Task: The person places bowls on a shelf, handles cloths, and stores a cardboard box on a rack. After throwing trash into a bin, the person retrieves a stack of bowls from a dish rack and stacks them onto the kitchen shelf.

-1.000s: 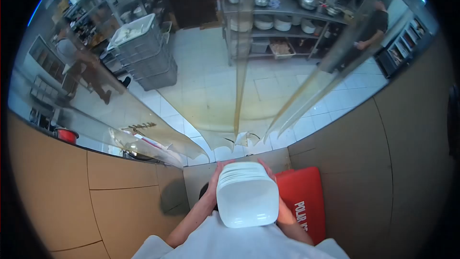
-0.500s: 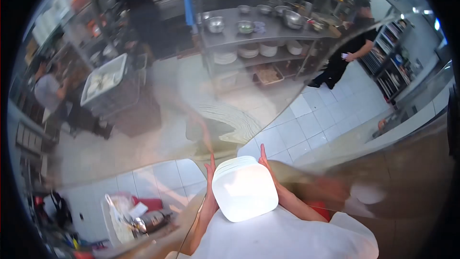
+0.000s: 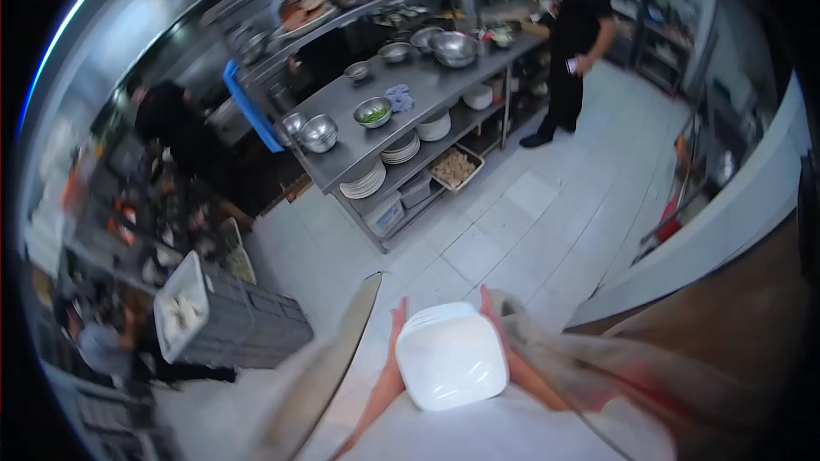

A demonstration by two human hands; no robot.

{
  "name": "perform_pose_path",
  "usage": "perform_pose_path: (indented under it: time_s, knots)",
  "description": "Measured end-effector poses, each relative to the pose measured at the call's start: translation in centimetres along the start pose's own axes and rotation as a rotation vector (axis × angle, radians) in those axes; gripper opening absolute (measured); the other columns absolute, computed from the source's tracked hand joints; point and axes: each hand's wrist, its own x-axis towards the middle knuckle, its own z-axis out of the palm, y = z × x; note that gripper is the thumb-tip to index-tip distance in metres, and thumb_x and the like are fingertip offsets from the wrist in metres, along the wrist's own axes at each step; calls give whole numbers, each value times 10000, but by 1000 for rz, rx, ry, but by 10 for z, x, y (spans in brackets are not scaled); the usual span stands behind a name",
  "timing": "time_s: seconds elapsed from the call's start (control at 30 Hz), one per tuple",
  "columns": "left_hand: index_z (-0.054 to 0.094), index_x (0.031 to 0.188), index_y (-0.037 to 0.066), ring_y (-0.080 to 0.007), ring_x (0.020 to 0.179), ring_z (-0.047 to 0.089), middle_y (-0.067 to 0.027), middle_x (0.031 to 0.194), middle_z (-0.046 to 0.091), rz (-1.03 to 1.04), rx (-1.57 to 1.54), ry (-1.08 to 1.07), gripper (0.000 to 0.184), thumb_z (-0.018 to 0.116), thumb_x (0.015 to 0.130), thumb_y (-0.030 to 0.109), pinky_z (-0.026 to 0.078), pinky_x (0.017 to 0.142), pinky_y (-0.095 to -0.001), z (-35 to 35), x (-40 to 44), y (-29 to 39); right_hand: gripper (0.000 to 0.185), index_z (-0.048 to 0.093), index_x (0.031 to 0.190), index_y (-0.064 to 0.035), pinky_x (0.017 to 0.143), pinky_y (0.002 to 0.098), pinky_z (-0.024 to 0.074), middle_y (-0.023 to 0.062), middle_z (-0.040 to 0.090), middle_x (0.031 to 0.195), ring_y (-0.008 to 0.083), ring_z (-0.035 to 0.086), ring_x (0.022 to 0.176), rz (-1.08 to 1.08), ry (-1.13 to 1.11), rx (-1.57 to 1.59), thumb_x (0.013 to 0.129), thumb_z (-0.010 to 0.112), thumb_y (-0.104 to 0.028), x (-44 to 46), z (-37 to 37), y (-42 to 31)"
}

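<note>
A stack of white, rounded-square dishes (image 3: pixel 453 363) is held close against the white clothing at the front of my body. My left hand (image 3: pixel 395 341) presses on the stack's left side with its fingers pointing forward. On the opposite side my right hand (image 3: pixel 494 324) grips it the same way. The edges of several dishes show at the far side of the stack; its underside is hidden. Clear plastic curtain strips (image 3: pixel 346 350) hang close beside my left arm, and more blurred plastic lies by my right arm.
Ahead stands a steel counter (image 3: pixel 342 149) with metal bowls (image 3: pixel 453 49), with plates (image 3: pixel 366 181) on its lower shelf. A person in black (image 3: pixel 571 43) stands by its right end. At left are a grey bin (image 3: pixel 256 324), a seated-looking person (image 3: pixel 107 346) and another person in black (image 3: pixel 166 119).
The plastic curtain that covered much of the view has parted to the sides. I have moved forward, so the counter looks nearer and clearer. Both hands still hold the stack.
</note>
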Motion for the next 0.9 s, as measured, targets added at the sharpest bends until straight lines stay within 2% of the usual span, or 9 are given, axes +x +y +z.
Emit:
perform_pose_path:
  time_s: [0.07,0.13,0.23,0.33,0.43,0.53,0.6,0.7,0.9]
  knots:
    - [398,1358,49,-291,1153,513,-164,1285,513,-137,-67,-92,906,261,825,769,415,972,-394,17,29,9,674,79,1478,-68,1049,304,272,139,358,1392,203,365,1247,-18,25,-62,985,318,-462,31,-11,0]
    - [418,1341,38,-293,1151,515,-165,1282,515,-270,-143,-171,897,264,832,760,417,971,-393,44,59,19,631,250,1436,-41,1014,302,322,129,444,1312,201,424,1189,68,-72,100,982,319,-473,69,-38,5]
    - [447,1315,20,-297,1148,519,-167,1278,519,-418,-231,-264,886,268,842,747,419,969,-392,89,107,30,598,376,1365,-33,991,305,352,123,487,1258,196,450,1158,91,-40,163,977,324,-485,110,-73,-31]
    - [467,1298,9,-299,1146,521,-168,1275,521,-492,-268,-295,879,271,849,738,420,968,-391,147,152,38,568,424,1320,-27,981,311,368,121,502,1243,197,468,1140,75,7,156,982,320,-471,160,-123,-42]
    - [479,1290,19,-285,1114,548,-157,1243,550,-582,-263,-345,796,286,888,679,434,955,-366,199,197,30,552,432,1315,-29,955,311,392,108,531,1204,196,496,1101,35,96,164,983,328,-457,184,-174,-58]
    - [562,1165,7,-180,1002,594,-106,1093,628,-511,29,-301,663,330,936,585,466,887,-310,247,238,14,535,427,1327,-49,951,309,405,99,530,1210,196,503,1104,54,260,192,975,359,-446,206,-227,-20]
    - [564,1142,-1,-144,972,584,-92,1072,623,-525,39,-382,583,358,962,514,466,866,-302,259,275,-18,532,426,1327,-50,952,309,405,99,528,1212,197,502,1106,66,386,256,974,361,-444,209,-245,-23]
    - [555,1129,-6,-135,943,570,-69,1027,615,-633,95,-462,522,376,976,460,449,863,-290,290,315,-30,529,425,1328,-51,953,308,404,99,526,1216,197,502,1108,68,591,383,974,364,-439,208,-254,-38]
    - [569,987,13,-106,878,512,-42,931,590,-616,345,-744,414,404,981,393,411,807,-266,352,406,-24,522,424,1329,-53,956,308,403,100,522,1222,198,502,1111,-37,923,598,974,370,-431,246,-234,-79]
